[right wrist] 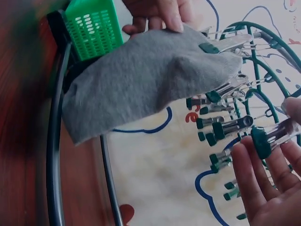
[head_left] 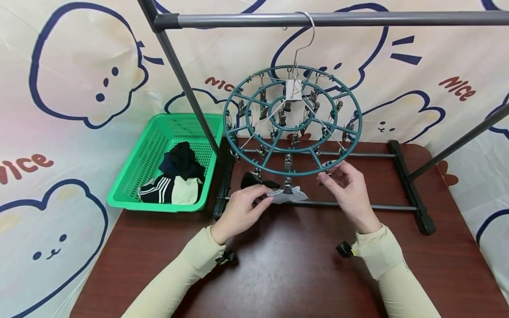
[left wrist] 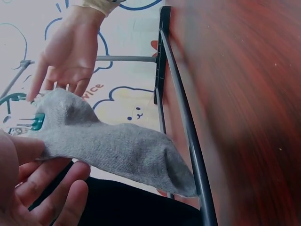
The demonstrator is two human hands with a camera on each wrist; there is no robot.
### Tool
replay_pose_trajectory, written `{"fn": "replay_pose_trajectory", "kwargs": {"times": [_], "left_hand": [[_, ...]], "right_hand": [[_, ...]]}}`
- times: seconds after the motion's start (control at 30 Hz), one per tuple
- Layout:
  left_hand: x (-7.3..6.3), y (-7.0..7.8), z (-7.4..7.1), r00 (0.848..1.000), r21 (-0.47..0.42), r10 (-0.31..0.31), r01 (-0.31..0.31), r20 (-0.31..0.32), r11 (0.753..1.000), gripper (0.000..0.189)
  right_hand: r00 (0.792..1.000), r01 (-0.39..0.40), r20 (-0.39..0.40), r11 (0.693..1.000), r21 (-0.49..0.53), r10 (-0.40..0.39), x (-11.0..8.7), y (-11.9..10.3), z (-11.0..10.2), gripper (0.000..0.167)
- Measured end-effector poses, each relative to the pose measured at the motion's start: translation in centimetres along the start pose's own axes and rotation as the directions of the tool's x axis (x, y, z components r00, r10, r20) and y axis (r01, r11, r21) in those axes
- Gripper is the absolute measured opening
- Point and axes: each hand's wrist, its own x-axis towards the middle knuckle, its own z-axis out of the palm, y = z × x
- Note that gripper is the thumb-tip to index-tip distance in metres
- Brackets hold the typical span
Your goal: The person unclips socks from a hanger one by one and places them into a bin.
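Observation:
A grey sock [left wrist: 117,141] hangs by its upper end from a metal clip with green tips [right wrist: 225,44], at the near rim of the round green hanger [head_left: 292,173]. My left hand [head_left: 242,212] pinches the sock's edge between thumb and fingers. At the rim's right side, my right hand [head_left: 351,192] holds another metal clip [right wrist: 275,136] between thumb and fingers; nothing shows in that clip's tips. Left of the grey sock, a black sock [head_left: 251,180] hangs from the same rim, partly behind my left hand.
A green basket [head_left: 119,190] with dark socks [head_left: 180,161] and a black-and-white one [head_left: 161,190] stands at the left. The hanger's hook [head_left: 312,33] sits over the rack's grey bar [head_left: 377,18]. Several more clips dangle inside the rings. The rack's black foot [head_left: 413,194] rests on the brown table [head_left: 298,265].

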Motion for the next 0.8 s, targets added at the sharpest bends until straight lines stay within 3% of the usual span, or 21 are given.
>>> {"fn": "replay_pose_trajectory", "kwargs": {"times": [0.17,0.27,0.33,0.43,0.5,0.53,0.57,0.63,0.7,0.8], "left_hand": [[0.3,0.6,0.1,1.000,0.002,0.008,-0.008,-0.002,1.000,0.014],[0.4,0.8,0.3,1.000,-0.006,0.026,-0.026,-0.009,1.000,0.013],[0.6,1.0,0.4,0.999,-0.006,0.041,-0.041,-0.012,0.999,0.013],[0.7,1.1,0.5,0.998,0.003,0.065,-0.065,-0.013,0.998,0.014],[0.8,1.1,0.5,0.997,0.008,0.078,-0.078,-0.012,0.997,0.014],[0.8,1.2,0.6,0.997,0.011,0.083,-0.083,-0.010,0.997,0.014],[0.9,1.2,0.6,0.996,0.011,0.088,-0.088,-0.009,0.996,0.014],[0.9,1.2,0.6,0.995,0.013,0.095,-0.095,-0.007,0.995,0.014],[1.0,1.3,0.7,0.995,0.011,0.099,-0.099,-0.006,0.995,0.014],[0.9,1.4,0.6,0.996,0.001,0.093,-0.093,0.004,0.996,0.014]], "right_hand": [[0.997,0.042,-0.051,0.992,-0.123,-0.049,-0.1,-0.1,-0.3,0.030],[0.977,0.141,-0.137,0.975,-0.173,-0.166,-0.4,-0.3,0.0,0.040],[0.933,0.243,-0.234,0.957,-0.157,-0.275,-0.6,-0.6,0.4,0.042],[0.820,0.414,-0.366,0.898,-0.151,-0.440,-0.9,-1.0,1.1,0.029],[0.763,0.496,-0.378,0.850,-0.179,-0.524,-1.1,-1.3,1.6,0.023],[0.747,0.524,-0.357,0.827,-0.205,-0.561,-1.2,-1.4,1.8,0.025],[0.741,0.546,-0.317,0.806,-0.228,-0.591,-1.3,-1.5,2.0,0.028],[0.760,0.564,-0.203,0.782,-0.266,-0.617,-1.6,-1.7,2.4,0.032],[0.798,0.551,-0.091,0.782,-0.291,-0.596,-1.9,-1.7,2.6,0.030],[0.864,0.485,0.038,0.809,-0.331,-0.502,-2.2,-1.6,2.9,0.026]]}}
